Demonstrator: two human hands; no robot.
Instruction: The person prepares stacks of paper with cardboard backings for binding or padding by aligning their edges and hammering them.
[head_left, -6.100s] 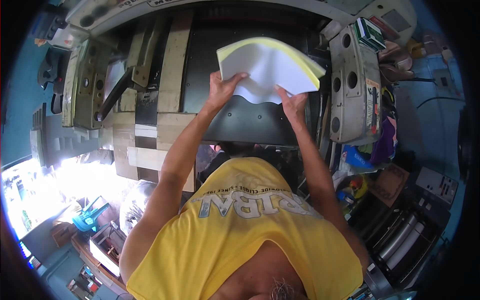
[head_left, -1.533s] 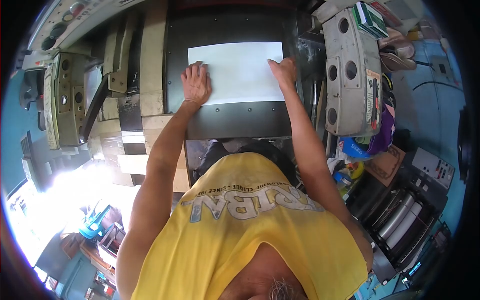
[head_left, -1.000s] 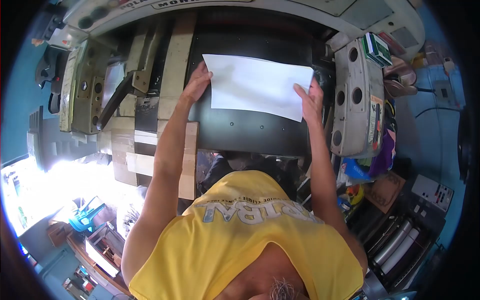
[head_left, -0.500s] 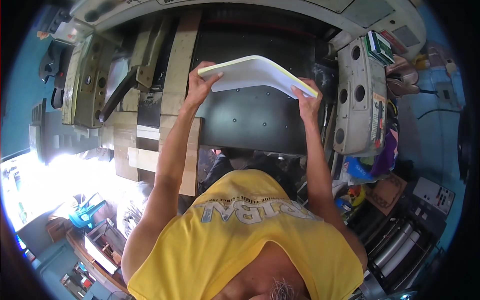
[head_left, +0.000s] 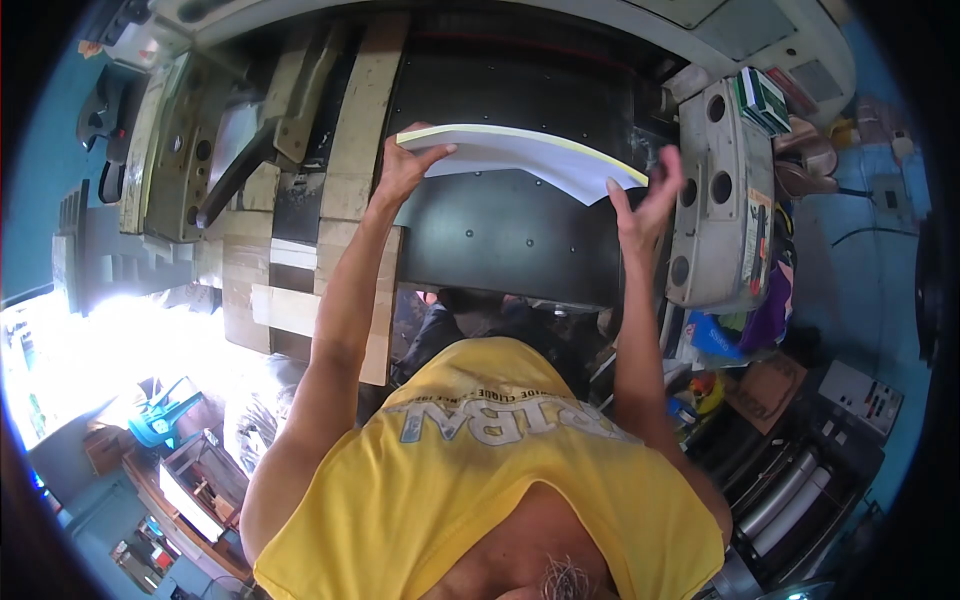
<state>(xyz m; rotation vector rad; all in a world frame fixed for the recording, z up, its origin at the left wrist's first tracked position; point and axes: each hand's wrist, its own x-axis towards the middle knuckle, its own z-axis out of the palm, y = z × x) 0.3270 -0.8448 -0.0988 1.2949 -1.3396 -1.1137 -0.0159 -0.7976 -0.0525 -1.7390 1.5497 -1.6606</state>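
While a stack of paper [head_left: 520, 158] is held lifted and bowed above the black table [head_left: 500, 250] of a cutting machine, its left edge is gripped by the left hand [head_left: 405, 170], thumb on top and fingers closed beneath. The stack's right corner is touched by the right hand [head_left: 640, 205], whose fingers [head_left: 668, 165] are spread open and upright, clasping nothing. A grey housing [head_left: 715, 190] with round holes is seen just right of the table, small boxes [head_left: 762, 97] on top.
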